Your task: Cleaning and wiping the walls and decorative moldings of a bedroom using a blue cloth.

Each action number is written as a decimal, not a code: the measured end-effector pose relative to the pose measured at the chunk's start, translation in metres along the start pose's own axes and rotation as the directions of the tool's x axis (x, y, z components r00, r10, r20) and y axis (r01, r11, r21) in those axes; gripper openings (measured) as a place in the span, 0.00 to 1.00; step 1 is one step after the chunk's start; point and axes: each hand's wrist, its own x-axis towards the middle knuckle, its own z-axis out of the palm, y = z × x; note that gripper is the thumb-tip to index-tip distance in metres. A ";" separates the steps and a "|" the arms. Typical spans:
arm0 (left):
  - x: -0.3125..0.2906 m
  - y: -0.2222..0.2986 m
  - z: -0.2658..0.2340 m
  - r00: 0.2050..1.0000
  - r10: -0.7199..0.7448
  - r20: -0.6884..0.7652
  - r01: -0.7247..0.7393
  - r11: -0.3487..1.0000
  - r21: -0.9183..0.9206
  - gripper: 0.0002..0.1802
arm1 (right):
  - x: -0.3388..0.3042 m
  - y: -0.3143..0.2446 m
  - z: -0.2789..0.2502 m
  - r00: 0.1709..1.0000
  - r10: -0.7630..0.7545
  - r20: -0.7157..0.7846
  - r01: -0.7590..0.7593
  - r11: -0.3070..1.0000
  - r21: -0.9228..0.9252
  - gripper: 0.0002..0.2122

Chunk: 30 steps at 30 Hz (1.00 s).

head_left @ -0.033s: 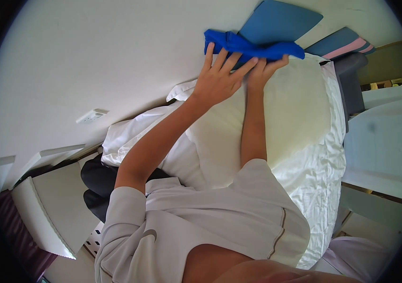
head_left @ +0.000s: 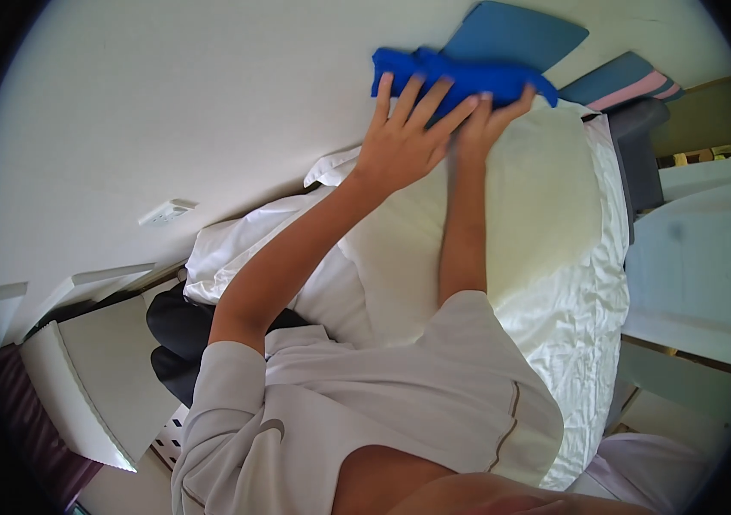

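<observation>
A bright blue cloth (head_left: 503, 81) lies bunched in a long, narrow strip at the far end of the bed, beside the wall. My left hand (head_left: 400, 142) rests on its near edge with the fingers spread and stretched out. Close by on the right, my right hand (head_left: 481, 133) touches the same cloth, its fingers apart and slightly blurred. The fingertips of both hands press along the near side of the strip. Part of the cloth's underside is hidden.
A blue-grey panel (head_left: 516, 39) stands behind the cloth; a blue panel with pink stripes (head_left: 631, 83) is to its right. White bedding (head_left: 546, 189) spreads beneath my arms. A wall (head_left: 168, 103) with a socket (head_left: 168, 212) runs along the left. An open white box (head_left: 104, 369) sits lower left.
The blue cloth has shifted slightly and looks smoother along its top edge. The right hand's fingers have moved a little farther up and right on it; the left hand barely moved.
</observation>
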 end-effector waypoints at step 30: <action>0.159 0.092 0.121 0.765 0.260 0.590 -0.623 0.532 0.573 0.35 | 0.108 0.163 -0.084 0.964 0.063 -0.259 -0.183 0.861 -0.474 0.25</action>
